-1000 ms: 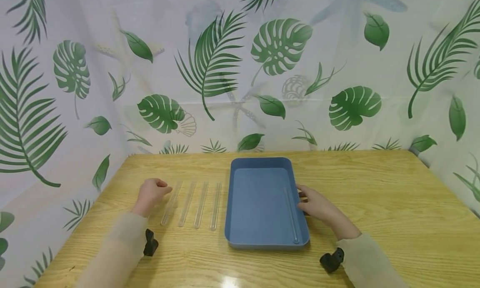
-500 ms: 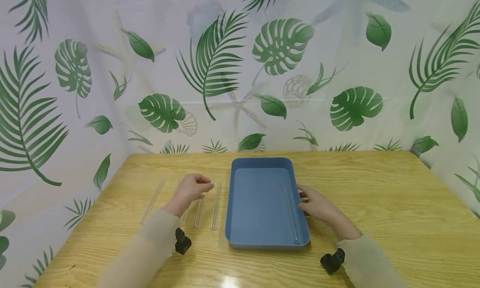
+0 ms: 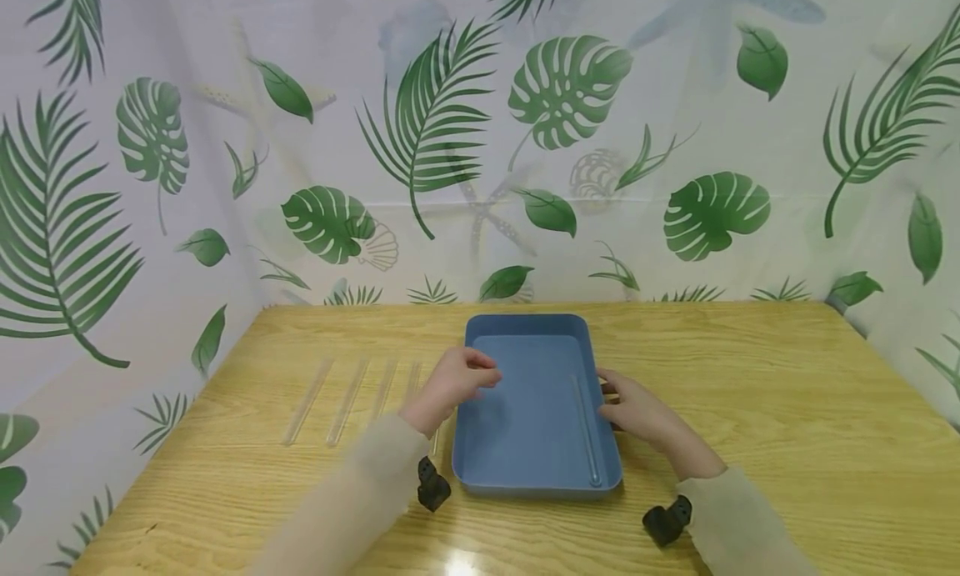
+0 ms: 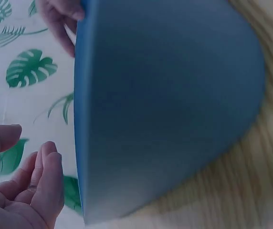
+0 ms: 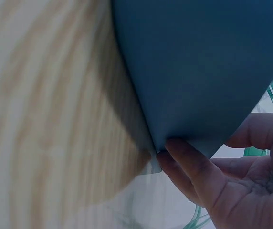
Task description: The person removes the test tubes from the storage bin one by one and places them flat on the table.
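Note:
In the head view my left hand (image 3: 459, 376) hovers over the left rim of a blue rectangular tray (image 3: 517, 443). The left wrist view has its thumb and bent fingers (image 4: 50, 176) apart, with nothing between them. My right hand (image 3: 637, 409) holds the tray's right side. The right wrist view shows fingertips (image 5: 182, 150) pressed low on the tray's outer wall and the thumb up at the rim. One clear test tube (image 3: 587, 434) lies lengthwise inside, along the tray's right wall. Several more test tubes (image 3: 347, 403) lie in a row left of the tray, some partly hidden by my left forearm.
Everything lies on a wood-grain table (image 3: 765, 409). A white curtain with green leaves (image 3: 562, 134) hangs behind the table and down its left and right sides. A black wrist camera (image 3: 432, 486) sits on the left sleeve.
My left hand has moved right, from beside the leftmost test tubes, across the row, to above the tray's left rim. The right hand, tray and tubes have stayed in place.

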`<control>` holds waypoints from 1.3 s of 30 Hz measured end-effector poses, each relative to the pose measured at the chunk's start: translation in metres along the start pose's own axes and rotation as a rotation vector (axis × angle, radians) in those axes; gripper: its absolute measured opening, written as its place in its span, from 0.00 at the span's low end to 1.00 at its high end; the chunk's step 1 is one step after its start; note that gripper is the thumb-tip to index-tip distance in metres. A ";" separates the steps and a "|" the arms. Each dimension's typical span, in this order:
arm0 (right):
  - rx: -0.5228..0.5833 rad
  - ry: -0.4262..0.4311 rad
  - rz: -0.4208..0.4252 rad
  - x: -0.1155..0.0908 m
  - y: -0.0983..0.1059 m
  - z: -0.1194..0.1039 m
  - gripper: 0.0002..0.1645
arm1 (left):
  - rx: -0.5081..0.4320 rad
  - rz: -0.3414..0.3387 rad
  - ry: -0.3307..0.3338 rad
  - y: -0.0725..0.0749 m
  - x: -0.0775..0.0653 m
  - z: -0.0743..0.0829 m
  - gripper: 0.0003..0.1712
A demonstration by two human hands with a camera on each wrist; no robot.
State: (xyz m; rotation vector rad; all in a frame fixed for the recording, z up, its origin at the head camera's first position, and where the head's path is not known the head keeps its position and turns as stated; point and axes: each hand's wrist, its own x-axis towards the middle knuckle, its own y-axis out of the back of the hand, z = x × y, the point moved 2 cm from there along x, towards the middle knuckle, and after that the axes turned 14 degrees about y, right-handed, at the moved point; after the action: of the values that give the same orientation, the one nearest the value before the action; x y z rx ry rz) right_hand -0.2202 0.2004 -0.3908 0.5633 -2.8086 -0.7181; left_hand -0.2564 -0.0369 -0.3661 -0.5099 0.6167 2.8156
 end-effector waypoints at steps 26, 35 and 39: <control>0.026 -0.023 -0.007 0.002 0.003 0.005 0.36 | 0.242 -0.215 0.050 -0.094 0.001 0.004 0.11; 0.027 -0.023 -0.004 0.002 0.000 0.005 0.36 | 0.241 -0.207 0.067 -0.106 0.003 0.009 0.08; 0.026 -0.032 -0.002 0.002 0.001 0.006 0.36 | 0.257 -0.186 0.080 -0.110 0.004 0.011 0.07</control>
State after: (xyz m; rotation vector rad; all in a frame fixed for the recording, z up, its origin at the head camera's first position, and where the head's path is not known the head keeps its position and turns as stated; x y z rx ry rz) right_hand -0.2237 0.2028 -0.3955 0.5644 -2.8508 -0.6980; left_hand -0.2325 0.0666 -0.3980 -0.5970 0.8830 2.5047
